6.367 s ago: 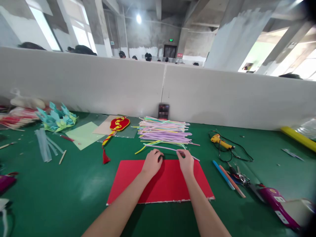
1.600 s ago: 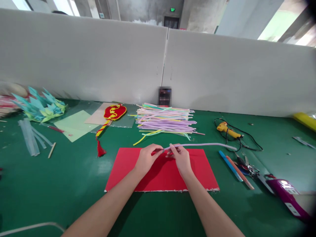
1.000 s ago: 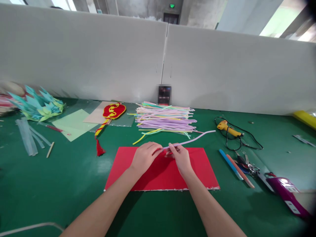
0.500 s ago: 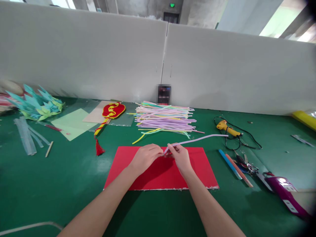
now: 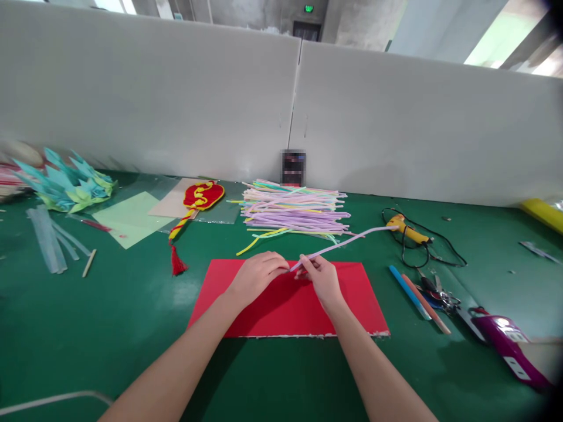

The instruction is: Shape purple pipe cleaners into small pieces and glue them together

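The person's left hand and right hand are meeting over the far edge of a red sheet that is lying flat on the green table. Both are curling shut into fingertip pinches on the near end of a single lilac stem. The left hand is gripping the very tip with its knuckles up, while the right is nipping the stem just beside it between thumb and forefinger. Because it is being held only at that end, the rest of the stem is rising free, slanting up and away to the right, and its far tip is hanging in the air near the yellow glue gun. The two pinches are sitting so close together, it seems, to give fine control over a short stretch of a thin, floppy stem. A pile of pastel stems is lying just beyond the sheet, within easy reach of either hand. A blue stick and an orange stick are resting to the right of the sheet. A red and yellow tasselled ornament and teal paper shapes are lying well off to the left, apart from the hands.
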`<action>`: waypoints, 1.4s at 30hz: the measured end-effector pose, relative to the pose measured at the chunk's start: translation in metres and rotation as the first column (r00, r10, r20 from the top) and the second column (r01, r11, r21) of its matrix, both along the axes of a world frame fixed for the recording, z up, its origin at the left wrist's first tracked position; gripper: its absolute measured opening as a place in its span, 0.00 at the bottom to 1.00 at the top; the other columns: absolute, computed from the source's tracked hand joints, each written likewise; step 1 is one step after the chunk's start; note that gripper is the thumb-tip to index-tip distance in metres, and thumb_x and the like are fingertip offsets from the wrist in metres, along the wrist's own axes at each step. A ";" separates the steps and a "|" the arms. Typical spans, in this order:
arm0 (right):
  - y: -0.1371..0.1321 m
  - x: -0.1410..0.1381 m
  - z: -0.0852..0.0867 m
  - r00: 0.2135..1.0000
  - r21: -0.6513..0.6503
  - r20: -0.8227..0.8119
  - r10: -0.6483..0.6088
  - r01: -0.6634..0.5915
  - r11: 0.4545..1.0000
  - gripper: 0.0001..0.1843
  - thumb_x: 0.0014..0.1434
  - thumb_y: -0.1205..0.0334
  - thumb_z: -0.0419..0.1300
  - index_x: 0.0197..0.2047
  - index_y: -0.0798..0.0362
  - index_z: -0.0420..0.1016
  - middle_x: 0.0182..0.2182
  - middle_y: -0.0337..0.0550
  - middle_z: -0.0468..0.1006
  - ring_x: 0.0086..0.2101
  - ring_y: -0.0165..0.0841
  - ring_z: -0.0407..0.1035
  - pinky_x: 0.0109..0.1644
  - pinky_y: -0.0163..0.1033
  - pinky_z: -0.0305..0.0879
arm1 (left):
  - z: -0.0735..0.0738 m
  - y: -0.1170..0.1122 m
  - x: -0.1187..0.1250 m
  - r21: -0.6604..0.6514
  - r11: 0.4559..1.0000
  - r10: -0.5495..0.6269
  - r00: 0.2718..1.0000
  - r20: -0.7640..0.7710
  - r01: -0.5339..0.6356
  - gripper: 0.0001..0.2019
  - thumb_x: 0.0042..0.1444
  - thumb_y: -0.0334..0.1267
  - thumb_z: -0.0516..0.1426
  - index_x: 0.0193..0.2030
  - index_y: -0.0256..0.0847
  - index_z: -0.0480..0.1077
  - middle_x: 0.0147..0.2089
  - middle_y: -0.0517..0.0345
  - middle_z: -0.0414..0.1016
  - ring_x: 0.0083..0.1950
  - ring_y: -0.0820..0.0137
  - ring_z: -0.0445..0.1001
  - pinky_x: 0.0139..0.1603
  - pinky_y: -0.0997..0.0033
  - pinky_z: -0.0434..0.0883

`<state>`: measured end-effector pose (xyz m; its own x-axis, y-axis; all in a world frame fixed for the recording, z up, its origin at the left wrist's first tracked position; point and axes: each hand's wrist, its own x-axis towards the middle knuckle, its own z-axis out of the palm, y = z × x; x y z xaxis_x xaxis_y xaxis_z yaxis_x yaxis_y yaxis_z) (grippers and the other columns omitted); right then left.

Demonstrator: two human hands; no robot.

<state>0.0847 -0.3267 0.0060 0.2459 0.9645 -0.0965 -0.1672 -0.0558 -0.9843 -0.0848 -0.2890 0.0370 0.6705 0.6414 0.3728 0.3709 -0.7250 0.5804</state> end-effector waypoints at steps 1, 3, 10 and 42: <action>0.000 0.000 0.000 1.000 -0.001 -0.004 0.004 -0.004 1.000 0.14 0.48 0.51 0.61 0.27 0.55 0.72 0.18 0.37 0.73 0.20 0.29 0.69 0.27 0.36 0.69 | 0.000 0.000 0.000 0.002 1.000 0.012 1.000 -0.004 -0.012 0.10 0.59 0.37 0.49 0.37 0.41 0.71 0.38 0.55 0.74 0.41 0.68 0.70 0.45 0.69 0.65; 0.000 -0.001 0.000 1.000 -0.005 -0.005 0.002 -0.002 1.000 0.14 0.48 0.51 0.61 0.27 0.55 0.72 0.18 0.36 0.73 0.19 0.29 0.69 0.27 0.36 0.70 | 0.000 0.000 -0.001 0.009 0.999 0.032 0.999 -0.017 -0.032 0.09 0.58 0.38 0.50 0.38 0.41 0.70 0.39 0.55 0.74 0.42 0.68 0.70 0.46 0.68 0.65; 0.000 -0.001 0.001 1.000 -0.012 0.010 -0.005 0.005 1.000 0.15 0.47 0.51 0.61 0.26 0.55 0.72 0.18 0.37 0.73 0.20 0.28 0.69 0.27 0.34 0.70 | -0.001 -0.004 0.001 0.053 0.998 0.037 0.995 -0.096 -0.032 0.08 0.57 0.39 0.52 0.41 0.40 0.67 0.42 0.57 0.72 0.44 0.68 0.68 0.47 0.67 0.64; -0.008 0.039 0.000 0.961 -0.109 0.219 -0.167 0.194 0.975 0.18 0.45 0.47 0.61 0.27 0.56 0.70 0.19 0.40 0.73 0.17 0.28 0.67 0.14 0.30 0.64 | -0.006 -0.003 0.002 0.118 0.992 -0.007 0.947 -0.322 0.047 0.08 0.59 0.34 0.49 0.36 0.41 0.69 0.39 0.57 0.70 0.41 0.68 0.68 0.43 0.67 0.64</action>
